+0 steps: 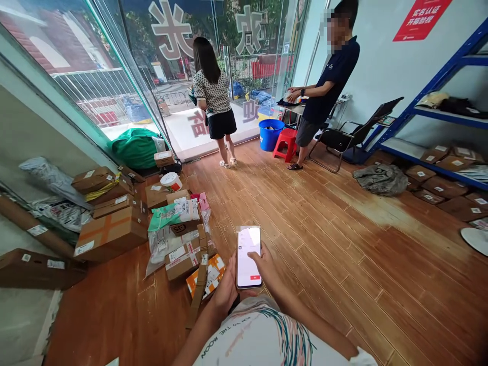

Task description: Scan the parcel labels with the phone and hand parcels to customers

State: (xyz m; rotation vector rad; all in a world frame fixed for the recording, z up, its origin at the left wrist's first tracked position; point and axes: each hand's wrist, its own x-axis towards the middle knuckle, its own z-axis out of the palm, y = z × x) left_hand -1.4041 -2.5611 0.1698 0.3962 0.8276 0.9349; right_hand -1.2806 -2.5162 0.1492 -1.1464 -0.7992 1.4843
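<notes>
One phone (247, 270) sits between left hand (227, 283) and right hand (267, 265), both curled around its edges, right thumb overlapping its front.

A smooth, glossy, glass-like face is seen on the phone (244, 272). The floor (297, 213) is surfaced in wood-look planks, glossy where light is reflected. Matt brown cardboard is noted in the large box (110, 234), crossed by smooth tape. Crinkled, clear plastic film is recorded for the bag (154, 256). Smooth plastic is observed in the blue bucket (270, 136) and red stool (285, 138); rumpled, matt cloth in the grey heap (381, 179); painted metal in the blue shelf frame (438, 85).
</notes>
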